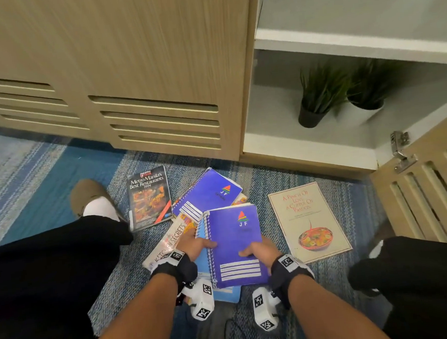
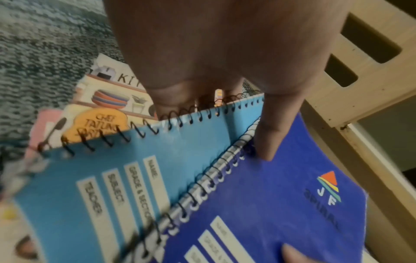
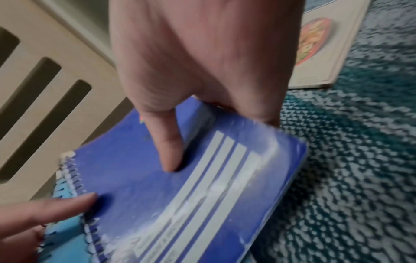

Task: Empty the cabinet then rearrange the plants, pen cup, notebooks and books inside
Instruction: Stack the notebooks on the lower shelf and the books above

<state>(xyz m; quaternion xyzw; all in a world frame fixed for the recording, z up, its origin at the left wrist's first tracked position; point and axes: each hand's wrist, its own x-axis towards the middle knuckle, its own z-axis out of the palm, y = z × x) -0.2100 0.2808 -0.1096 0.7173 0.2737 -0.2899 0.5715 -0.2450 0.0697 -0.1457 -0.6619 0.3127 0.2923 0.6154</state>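
You grip the dark blue spiral notebook (image 1: pixel 237 244) with both hands, left hand (image 1: pixel 193 247) pinching its coil edge together with the light blue notebook (image 2: pixel 108 186) beneath, right hand (image 1: pixel 259 250) clamped thumb-on-top over its opposite edge, above the carpet (image 1: pixel 352 208) before the open cabinet (image 1: pixel 307 142), cookbooks scattered around it.

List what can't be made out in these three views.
- Pen cup: in no view.
- Upper shelf: head view, contents cut off by the top edge and blurred.
- Light blue notebook: head view, mostly covered by the dark blue notebook.
- Kitchen book: title partly hidden by the left hand.
- Right hand: fingers under the notebook hidden in the right wrist view.
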